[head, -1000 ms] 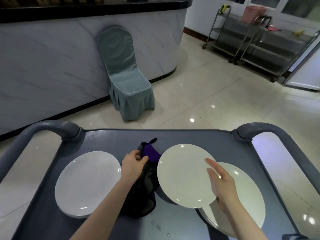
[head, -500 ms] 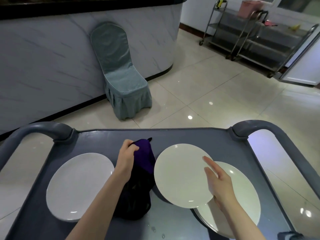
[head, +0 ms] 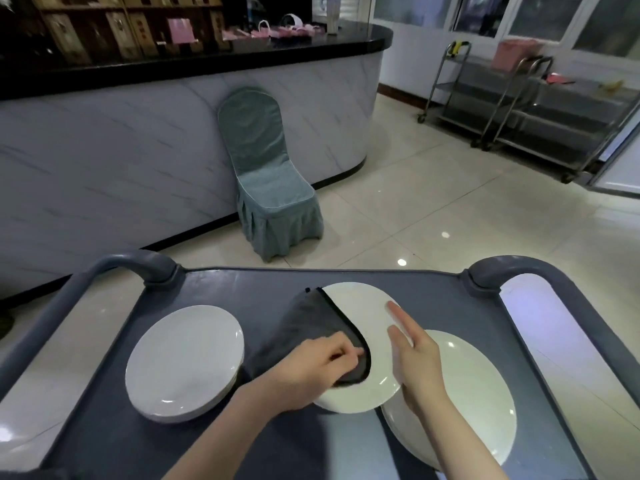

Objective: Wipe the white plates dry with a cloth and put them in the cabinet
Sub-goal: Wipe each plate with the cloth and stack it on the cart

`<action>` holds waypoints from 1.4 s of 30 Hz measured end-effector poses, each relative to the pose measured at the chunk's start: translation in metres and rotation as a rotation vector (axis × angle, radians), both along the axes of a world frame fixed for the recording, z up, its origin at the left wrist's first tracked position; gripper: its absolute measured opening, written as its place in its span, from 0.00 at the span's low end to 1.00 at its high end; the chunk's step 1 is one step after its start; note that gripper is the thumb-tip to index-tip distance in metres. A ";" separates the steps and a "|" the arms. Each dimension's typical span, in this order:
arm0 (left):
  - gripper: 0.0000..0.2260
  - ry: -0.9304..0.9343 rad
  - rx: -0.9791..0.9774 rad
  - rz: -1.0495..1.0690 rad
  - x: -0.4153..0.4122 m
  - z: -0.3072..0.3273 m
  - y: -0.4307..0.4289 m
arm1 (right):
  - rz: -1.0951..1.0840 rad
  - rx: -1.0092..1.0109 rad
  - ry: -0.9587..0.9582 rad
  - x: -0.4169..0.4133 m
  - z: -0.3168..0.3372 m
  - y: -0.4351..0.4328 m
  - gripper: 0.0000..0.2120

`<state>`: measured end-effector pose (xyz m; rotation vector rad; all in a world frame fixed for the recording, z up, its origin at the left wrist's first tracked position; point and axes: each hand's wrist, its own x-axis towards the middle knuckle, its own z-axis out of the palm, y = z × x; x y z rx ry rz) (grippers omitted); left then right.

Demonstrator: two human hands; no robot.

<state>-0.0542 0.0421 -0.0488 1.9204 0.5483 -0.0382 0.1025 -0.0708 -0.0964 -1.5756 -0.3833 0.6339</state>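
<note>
As the left hand (head: 320, 367) clutched cloth (head: 308, 330) to plate (head: 363, 306), the right hand (head: 417, 362), fingers (head: 401, 317) straight, steadied it; sweeping strokes seemed due.

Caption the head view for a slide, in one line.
Left hand grips a dark cloth against a white plate that the right hand steadies, at a grey cart.
</note>
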 end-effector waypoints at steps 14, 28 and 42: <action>0.17 -0.250 0.932 -0.185 -0.017 -0.044 -0.047 | -0.064 0.053 0.025 -0.010 0.009 -0.010 0.19; 0.24 0.009 1.010 -0.113 -0.001 -0.027 0.000 | -0.075 0.063 -0.019 -0.008 0.023 -0.011 0.18; 0.27 0.039 0.996 -0.144 0.008 -0.030 0.007 | -0.012 0.082 -0.007 -0.031 0.025 -0.005 0.15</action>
